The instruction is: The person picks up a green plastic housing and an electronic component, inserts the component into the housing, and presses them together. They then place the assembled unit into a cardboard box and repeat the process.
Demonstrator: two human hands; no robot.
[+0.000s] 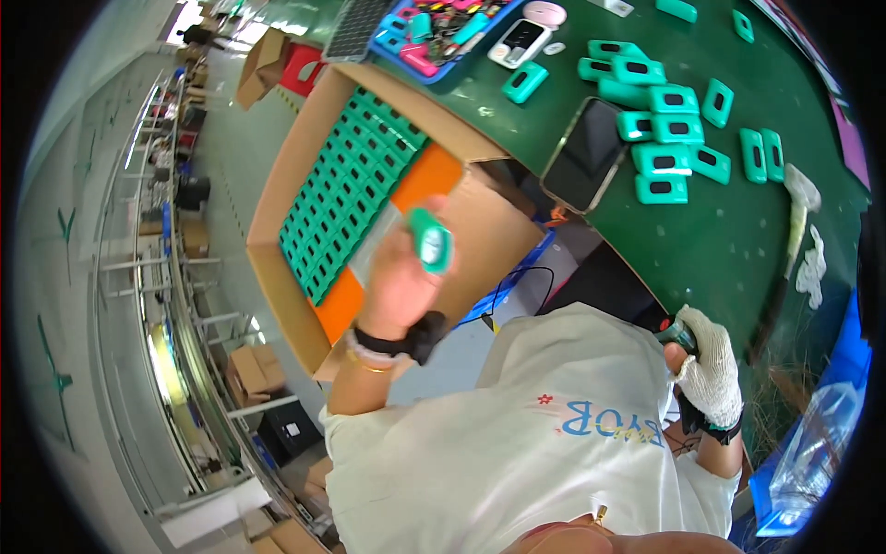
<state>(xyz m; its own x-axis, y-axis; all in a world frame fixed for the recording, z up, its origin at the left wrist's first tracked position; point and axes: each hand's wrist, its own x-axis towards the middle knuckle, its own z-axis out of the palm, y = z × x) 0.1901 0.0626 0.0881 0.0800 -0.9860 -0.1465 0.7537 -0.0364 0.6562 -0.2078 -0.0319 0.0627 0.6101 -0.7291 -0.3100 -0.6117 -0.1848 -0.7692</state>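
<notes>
Our left hand [400, 282] has a closed grip on a green gadget [431, 242] over the open carton [489, 231], its long axis pointing roughly away from us, while our farther, gloved right hand [712, 371] holds a half-hidden thing [681, 336].

Bright, edge-warped, with blurred left grip [399, 284]

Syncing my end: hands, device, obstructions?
Left hand gripping teal device over open box. Right hand, gloved, holding item, partly hidden. No blockage visible over box.
</notes>
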